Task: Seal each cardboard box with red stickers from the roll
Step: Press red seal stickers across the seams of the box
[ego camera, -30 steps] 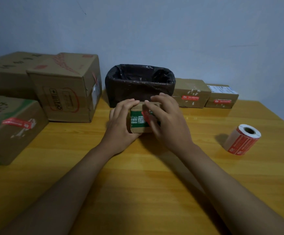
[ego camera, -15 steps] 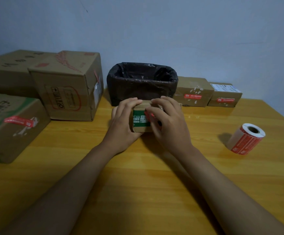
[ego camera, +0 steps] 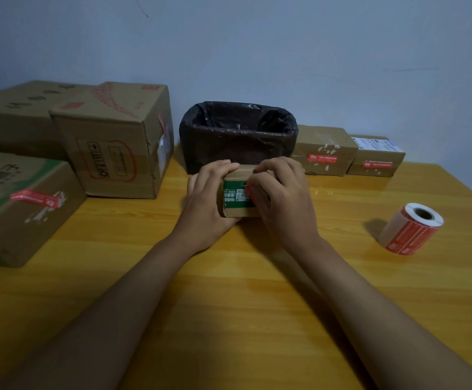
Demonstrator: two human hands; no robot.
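Note:
A small cardboard box (ego camera: 236,211) with a green band and a white label stands on the wooden table (ego camera: 229,305) in the middle. My left hand (ego camera: 205,204) grips its left side. My right hand (ego camera: 281,201) lies over its right side and front, fingers pressing a red sticker (ego camera: 248,190) onto the face; most of the sticker is hidden under my fingers. The roll of red stickers (ego camera: 410,228) lies on its side at the right, apart from both hands.
A bin lined with a black bag (ego camera: 239,133) stands just behind the small box. Two small stickered boxes (ego camera: 323,150) (ego camera: 375,156) sit at the back right. Large boxes (ego camera: 116,142) (ego camera: 18,204) crowd the left side, the near one bearing a red sticker.
Both hands stay on the small box; my right fingers have shifted slightly along the sticker on its front. The view has tilted a little.

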